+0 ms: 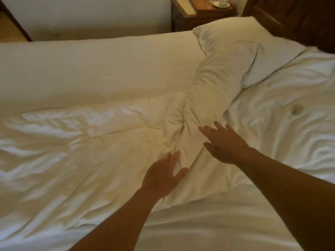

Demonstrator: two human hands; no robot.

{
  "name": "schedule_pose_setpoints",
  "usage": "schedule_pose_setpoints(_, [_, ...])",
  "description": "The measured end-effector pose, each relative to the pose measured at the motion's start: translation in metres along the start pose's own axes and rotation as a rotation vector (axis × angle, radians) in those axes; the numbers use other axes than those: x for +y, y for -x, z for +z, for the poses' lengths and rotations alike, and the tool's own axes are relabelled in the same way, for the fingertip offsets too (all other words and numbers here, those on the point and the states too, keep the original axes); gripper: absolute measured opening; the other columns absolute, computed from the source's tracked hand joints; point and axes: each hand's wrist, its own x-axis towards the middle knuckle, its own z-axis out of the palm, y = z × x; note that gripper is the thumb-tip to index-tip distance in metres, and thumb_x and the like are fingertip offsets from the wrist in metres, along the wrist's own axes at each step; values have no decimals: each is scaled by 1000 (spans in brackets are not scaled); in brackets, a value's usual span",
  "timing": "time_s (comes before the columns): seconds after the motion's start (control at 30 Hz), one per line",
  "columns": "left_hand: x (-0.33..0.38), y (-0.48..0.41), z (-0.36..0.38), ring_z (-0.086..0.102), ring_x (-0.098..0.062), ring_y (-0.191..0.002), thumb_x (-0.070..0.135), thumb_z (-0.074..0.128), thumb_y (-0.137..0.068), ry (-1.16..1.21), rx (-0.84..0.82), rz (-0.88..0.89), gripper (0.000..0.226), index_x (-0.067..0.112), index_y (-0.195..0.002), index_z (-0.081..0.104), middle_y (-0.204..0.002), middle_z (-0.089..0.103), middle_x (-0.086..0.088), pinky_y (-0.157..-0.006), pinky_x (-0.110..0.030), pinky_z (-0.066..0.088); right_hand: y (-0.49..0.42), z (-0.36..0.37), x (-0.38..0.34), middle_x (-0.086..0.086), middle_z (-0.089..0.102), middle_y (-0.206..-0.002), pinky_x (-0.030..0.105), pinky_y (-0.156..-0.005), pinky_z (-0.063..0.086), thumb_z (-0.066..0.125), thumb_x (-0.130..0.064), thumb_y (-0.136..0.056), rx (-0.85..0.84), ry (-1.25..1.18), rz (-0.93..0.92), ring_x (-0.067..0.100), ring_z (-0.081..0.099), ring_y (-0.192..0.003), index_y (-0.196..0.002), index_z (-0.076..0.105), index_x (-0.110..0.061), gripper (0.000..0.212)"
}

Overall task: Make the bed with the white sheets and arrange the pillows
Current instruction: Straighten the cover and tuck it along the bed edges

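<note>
Two hands reach toward the middle of the frame, where the white bedding is worst bunched. At the left, the duvet (76,127) lies spread but creased. The left hand (163,175), lower centre, has its grip spread, fingers straight, at the foot of a twisted ridge (199,98) of the same duvet; blur hides whether it presses the cloth. Just right of it the right hand (223,144) is also spread, palm down on or just over the ridge's flank, holding nothing.

The ridge runs up to the pillow (235,44) at the upper right, and its top end lies over the pillow. Right of that the wrinkled sheet (282,98) is bare. A nightstand (199,17) and dark headboard (299,19) stand along the top edge.

To do this step well, I judge each hand should take a full pinch of cloth on its own side of the twist, lift slightly and draw apart, rather than patting the ridge flat. Pulling the upper end off the pillow before it is smoothed should keep the pillow from being dragged askew.
</note>
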Motion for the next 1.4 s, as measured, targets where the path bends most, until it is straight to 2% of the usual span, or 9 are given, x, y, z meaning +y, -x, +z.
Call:
schedule_pose_setpoints(0.3, [-3, -5, 55, -3, -10, -155, 49, 45, -103, 67, 110, -54, 72, 24, -162, 11, -169, 10, 6, -125, -34, 18, -21, 36, 43, 11, 14, -169, 59, -121, 23, 51, -31, -100, 219, 30, -96, 39, 9, -155, -160, 24, -22, 66])
schedule_pose_setpoints(0.5, [-15, -14, 70, 30, -23, -151, 46, 46, -103, 127, 211, -91, 67, 19, -160, 24, -163, 33, -6, -118, -35, 31, -53, 34, 36, 11, 8, -170, 62, -121, 17, 47, -5, -89, 378, 205, -278, 40, 7, -155, -161, 22, -22, 79])
schedule_pose_setpoints(0.73, [-18, -9, 83, 51, -32, -136, 32, 42, -104, -49, 500, 134, 50, 7, -147, 49, -146, 56, -14, -109, -46, 45, -82, -6, 48, 10, 40, -149, 47, -107, 37, 68, -52, -87, 133, 573, -305, 31, 45, -131, -161, 0, -32, 102])
schedule_pose_setpoints(0.9, [-8, -4, 85, 39, -23, -147, 11, 54, -104, -21, 524, 257, 50, 13, -153, 42, -154, 48, -4, -118, -46, 36, -57, -23, 49, 1, 39, -142, 41, -103, 34, 55, -56, -83, 68, 735, -438, 23, 40, -129, -131, 59, -33, 53])
schedule_pose_setpoints(1.0, [4, -2, 85, 45, -18, -142, 17, 53, -104, 63, 527, 268, 49, 15, -152, 45, -152, 51, -1, -115, -38, 41, -48, -27, 48, -2, 31, -163, 40, -122, 13, 17, -63, -78, -48, 538, -467, 24, 22, -152, -118, 69, -33, 72])
schedule_pose_setpoints(1.07, [11, 0, 82, 61, -17, -125, 34, 55, -103, 169, 513, 189, 51, 17, -151, 48, -143, 60, -2, -100, -31, 53, -48, -27, 50, 2, 54, -148, 44, -117, 32, 0, -63, -77, -130, 410, -398, 26, 48, -135, -122, 59, -35, 79])
schedule_pose_setpoints(1.13, [18, -1, 79, 68, -15, -108, 45, 54, -101, 264, 497, 79, 55, 21, -151, 48, -129, 69, -1, -88, -27, 56, -46, -24, 49, 6, 64, -128, 39, -93, 47, 19, -52, -95, -114, 408, -405, 26, 61, -103, -142, 35, -42, 50])
schedule_pose_setpoints(1.2, [26, -4, 79, 66, -13, -114, 44, 56, -101, 358, 478, 13, 55, 20, -150, 48, -129, 69, 1, -95, -29, 54, -50, -20, 53, 3, 55, -140, 32, -90, 44, 39, -31, -103, -154, 435, -404, 24, 58, -113, -158, 10, -45, 64])
schedule_pose_setpoints(1.4, [43, -8, 82, 64, -12, -119, 29, 68, -97, 470, 491, -93, 50, 18, -144, 55, -126, 71, 1, -101, -27, 49, -30, -1, 72, -4, 54, -124, 33, -80, 46, 47, -27, -103, 36, 408, -374, 20, 60, -109, -114, 66, -26, 22])
